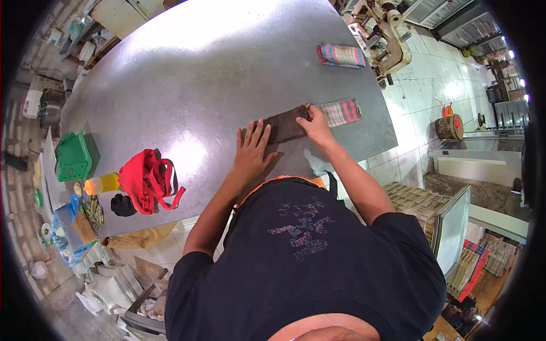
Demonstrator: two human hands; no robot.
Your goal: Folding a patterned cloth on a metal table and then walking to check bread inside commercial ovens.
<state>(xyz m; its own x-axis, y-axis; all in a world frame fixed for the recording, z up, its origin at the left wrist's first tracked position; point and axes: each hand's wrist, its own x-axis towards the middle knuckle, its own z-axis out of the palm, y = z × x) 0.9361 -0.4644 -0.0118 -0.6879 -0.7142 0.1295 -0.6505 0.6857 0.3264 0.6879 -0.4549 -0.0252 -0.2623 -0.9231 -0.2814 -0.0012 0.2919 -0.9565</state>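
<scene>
A dark brown folded cloth [283,127] lies in a long strip near the edge of the grey metal table [222,93]. My left hand [252,150] rests flat on its left end, fingers spread. At the other end, my right hand [316,127] pinches a bunched bit of the cloth between thumb and fingers. A pink-and-white checked cloth [341,113] shows just past my right hand; whether it runs under the brown one is hidden. Farther back on the right lies a folded checked cloth [341,55] in pink, blue and cream.
On the table's left are a red cloth bag [143,181], a bottle of yellow liquid [102,183], a black bundle [123,205] and a green plastic basket [73,157]. A cream-coloured machine [392,40] stands beyond the far right edge. Stacked plastic crates [416,200] are at my right.
</scene>
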